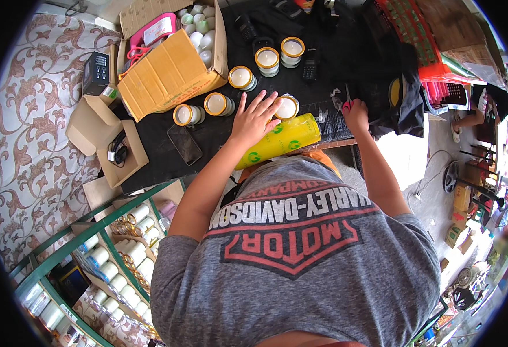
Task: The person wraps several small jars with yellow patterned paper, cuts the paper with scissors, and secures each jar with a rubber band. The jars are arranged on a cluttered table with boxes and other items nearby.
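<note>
My left hand (255,120) has its fingers spread out, palm down, beside a white candle in a glass jar with a gold rim (287,107). Its thumb lies by the upper edge of a yellow roll of wrap with green print (286,139), at the table's near edge. Further right, my right hand (356,117) is closed at the pink handles of a pair of scissors (347,104), whose blades point away from me. Other candle jars stand past my left hand, among them one (216,104) just left of it and one (267,59) further back.
A black phone (184,144) lies left of my left forearm. Behind it stand a small open carton with a cable (122,153) and a large carton of white candles (161,75). A dark handset (310,65) lies at the back; a red crate (410,34) stands far right.
</note>
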Available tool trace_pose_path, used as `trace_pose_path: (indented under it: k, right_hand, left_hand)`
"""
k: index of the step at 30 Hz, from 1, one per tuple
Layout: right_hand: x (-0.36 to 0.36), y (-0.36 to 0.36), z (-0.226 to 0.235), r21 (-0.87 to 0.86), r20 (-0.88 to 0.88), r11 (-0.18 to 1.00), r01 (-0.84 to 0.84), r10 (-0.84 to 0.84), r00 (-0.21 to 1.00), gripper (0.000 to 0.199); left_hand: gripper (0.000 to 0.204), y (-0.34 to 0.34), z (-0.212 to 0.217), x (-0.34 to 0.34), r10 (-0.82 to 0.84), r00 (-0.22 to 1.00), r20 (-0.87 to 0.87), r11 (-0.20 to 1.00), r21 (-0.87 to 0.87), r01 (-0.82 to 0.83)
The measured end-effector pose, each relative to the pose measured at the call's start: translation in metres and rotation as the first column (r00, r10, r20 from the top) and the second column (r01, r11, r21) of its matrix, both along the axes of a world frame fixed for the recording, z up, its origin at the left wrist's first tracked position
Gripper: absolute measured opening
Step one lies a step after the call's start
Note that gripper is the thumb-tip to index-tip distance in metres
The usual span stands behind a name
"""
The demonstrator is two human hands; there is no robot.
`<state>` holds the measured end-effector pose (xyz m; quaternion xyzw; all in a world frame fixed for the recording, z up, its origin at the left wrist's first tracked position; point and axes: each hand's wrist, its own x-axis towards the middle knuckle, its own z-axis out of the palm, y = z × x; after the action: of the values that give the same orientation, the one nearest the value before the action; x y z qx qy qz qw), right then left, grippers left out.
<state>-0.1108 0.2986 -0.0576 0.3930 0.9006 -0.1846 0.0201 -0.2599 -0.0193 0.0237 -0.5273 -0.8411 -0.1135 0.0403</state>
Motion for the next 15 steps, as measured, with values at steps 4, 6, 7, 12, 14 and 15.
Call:
trace_pose_path:
  k: [4, 6, 7, 12, 14, 15]
  right_hand:
    - [-0.009, 0.008, 0.008, -0.027, -0.01, 0.999, -0.016, 0.015, 1.0, 0.025]
    - [-0.004, 0.015, 0.006, -0.018, -0.182, 0.997, -0.074, 0.07, 0.981, 0.016]
    - [0.0, 0.021, 0.006, -0.309, -0.2, 0.951, 0.011, -0.076, 0.977, 0.018]
    - [0.017, 0.001, 0.039, -0.865, -0.213, 0.498, 0.061, -0.475, 0.854, 0.028]
    - [0.025, -0.028, 0.064, -0.853, -0.283, 0.522, -0.01, -0.446, 0.849, 0.03]
    - [0.031, -0.045, 0.072, -0.895, -0.272, 0.445, -0.046, -0.46, 0.845, 0.029]
  left_hand:
    - [0.066, -0.003, -0.001, -0.001, -0.013, 1.0, -0.023, 1.0, -0.008, 0.013]
    - [0.075, -0.003, -0.003, -0.003, -0.032, 0.999, 0.014, 0.999, 0.022, 0.032]
    - [0.079, -0.003, -0.004, -0.004, -0.044, 0.997, 0.066, 0.998, 0.054, 0.04]
    - [0.083, -0.01, -0.004, -0.01, -0.09, 0.964, 0.251, 0.984, 0.172, 0.047]
    - [0.08, -0.015, -0.007, -0.011, -0.096, 0.964, 0.249, 0.978, 0.203, 0.045]
    - [0.078, -0.016, -0.008, -0.012, -0.105, 0.963, 0.25, 0.974, 0.22, 0.049]
